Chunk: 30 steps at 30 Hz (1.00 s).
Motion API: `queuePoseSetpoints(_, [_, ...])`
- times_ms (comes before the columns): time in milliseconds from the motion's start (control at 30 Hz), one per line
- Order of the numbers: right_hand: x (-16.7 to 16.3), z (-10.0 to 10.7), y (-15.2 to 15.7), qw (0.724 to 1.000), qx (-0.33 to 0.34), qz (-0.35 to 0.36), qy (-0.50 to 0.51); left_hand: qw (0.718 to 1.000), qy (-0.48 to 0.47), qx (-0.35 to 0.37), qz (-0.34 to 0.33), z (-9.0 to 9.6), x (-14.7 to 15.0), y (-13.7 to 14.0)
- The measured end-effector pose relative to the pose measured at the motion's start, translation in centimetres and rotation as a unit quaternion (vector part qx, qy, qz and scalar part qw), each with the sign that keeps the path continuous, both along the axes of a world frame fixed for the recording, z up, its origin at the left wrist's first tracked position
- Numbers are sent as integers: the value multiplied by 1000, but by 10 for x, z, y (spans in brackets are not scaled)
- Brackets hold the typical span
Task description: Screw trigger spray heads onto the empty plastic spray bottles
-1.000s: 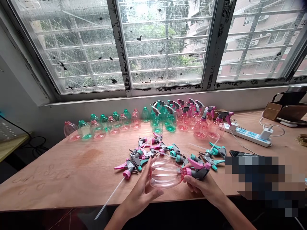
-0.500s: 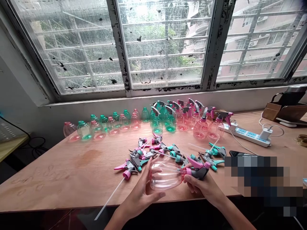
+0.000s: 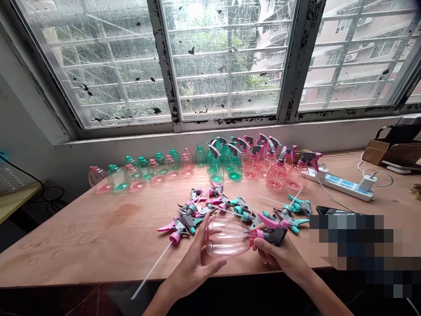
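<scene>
A clear pink spray bottle [image 3: 226, 239] lies on its side in the air above the table's front edge, its base toward the left. My left hand [image 3: 194, 259] is wrapped round the base end. At the neck, my right hand [image 3: 272, 254] has thumb and fingers closed on the pink collar of the trigger sprayer [image 3: 274, 230], which sits on the bottle's mouth. Behind the bottle lies a heap of loose trigger sprayers [image 3: 194, 215] in grey with pink or teal. One pink sprayer [image 3: 176, 235] points its long tube over the front edge.
Open green and pink bottles [image 3: 134, 177] stand in a row at the back left. Several bottles with sprayers fitted [image 3: 253, 164] stand at the back centre. On the right are a white power strip [image 3: 342, 184], a dark phone [image 3: 335, 211] and a brown box [image 3: 378, 151].
Both hands keep their hold on the pink spray bottle, which has barely moved. The camera view has shifted slightly.
</scene>
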State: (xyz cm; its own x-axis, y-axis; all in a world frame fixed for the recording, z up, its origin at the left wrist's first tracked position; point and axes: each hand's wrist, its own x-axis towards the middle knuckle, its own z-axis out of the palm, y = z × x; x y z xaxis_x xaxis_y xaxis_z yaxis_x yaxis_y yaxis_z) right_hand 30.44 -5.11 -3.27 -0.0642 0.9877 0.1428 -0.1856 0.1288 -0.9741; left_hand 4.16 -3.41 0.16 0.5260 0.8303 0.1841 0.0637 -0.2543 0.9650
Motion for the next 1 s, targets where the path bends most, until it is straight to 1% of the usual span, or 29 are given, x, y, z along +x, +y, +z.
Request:
queuePoseSetpoints(67, [-2, 3, -1, 1000, -3, -7, 18, 1000, 0, 22, 7, -3, 0, 1])
queuePoseSetpoints(133, [-3, 3, -1, 1000, -7, -8, 25, 1000, -4, 27, 9, -4, 1, 1])
queuePoseSetpoints(333, [0, -4, -1, 1000, -7, -1, -18, 1000, -16, -22, 2, 3, 2, 0])
queuePoseSetpoints(400, [1, -5, 0, 1000, -5, 1, -17, 1000, -6, -11, 9, 2, 1, 0])
queuePoseSetpoints(500, [1, -3, 2, 1000, 0, 3, 11, 1000, -2, 18, 7, -2, 1, 1])
queuePoseSetpoints(567, [1, -3, 3, 1000, 2, 4, 19, 1000, -4, 22, 2, -4, 1, 1])
queuePoseSetpoints(767, [4, -7, 2, 998, -5, 9, -60, 999, -16, -33, -3, 3, 2, 1])
queuePoseSetpoints(833, [3, -7, 2, 999, -2, 8, -45, 999, -17, -32, -9, 2, 2, 1])
queuePoseSetpoints(933, [2, -4, 2, 1000, -3, 8, 3, 1000, -9, 4, -7, -2, 2, 2])
queuePoseSetpoints(1000, [1, -4, 3, 1000, -5, 6, 17, 1000, -4, 20, -2, -4, 2, 2])
